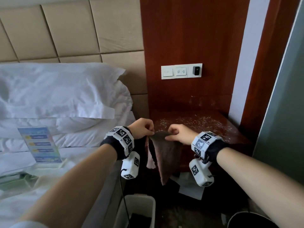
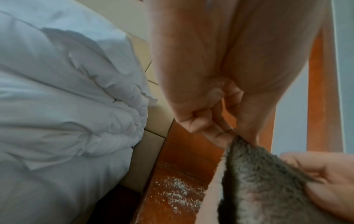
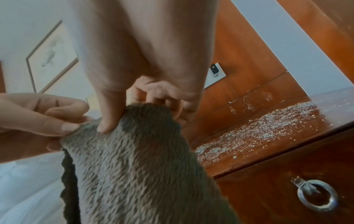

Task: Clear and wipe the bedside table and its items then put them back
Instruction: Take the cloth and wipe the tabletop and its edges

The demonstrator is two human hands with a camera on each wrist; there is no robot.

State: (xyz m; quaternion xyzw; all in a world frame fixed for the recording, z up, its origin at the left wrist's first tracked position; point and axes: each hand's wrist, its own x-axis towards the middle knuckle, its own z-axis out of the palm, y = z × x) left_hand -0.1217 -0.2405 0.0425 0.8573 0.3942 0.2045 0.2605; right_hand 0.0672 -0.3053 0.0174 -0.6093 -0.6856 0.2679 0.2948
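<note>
A fuzzy grey-brown cloth (image 1: 166, 155) with a pale pink underside hangs in front of the bedside table (image 1: 205, 127). My left hand (image 1: 144, 129) pinches its top edge at the left, and my right hand (image 1: 177, 134) pinches the same edge at the right. In the left wrist view the left hand (image 2: 220, 130) holds the cloth (image 2: 258, 181) between thumb and fingers. In the right wrist view the right hand's thumb (image 3: 107, 121) presses onto the cloth (image 3: 138, 166). The dark red wooden tabletop (image 3: 268, 136) is sprinkled with white crumbs and bears no items.
A bed with white pillows (image 1: 62, 99) lies at the left; a blue leaflet stand (image 1: 41, 143) and a green box (image 1: 14, 180) rest on the sheet. A white bin (image 1: 139, 209) and papers (image 1: 190, 185) are on the floor. A switch panel (image 1: 181, 71) is on the wall; the drawer has a ring pull (image 3: 316, 197).
</note>
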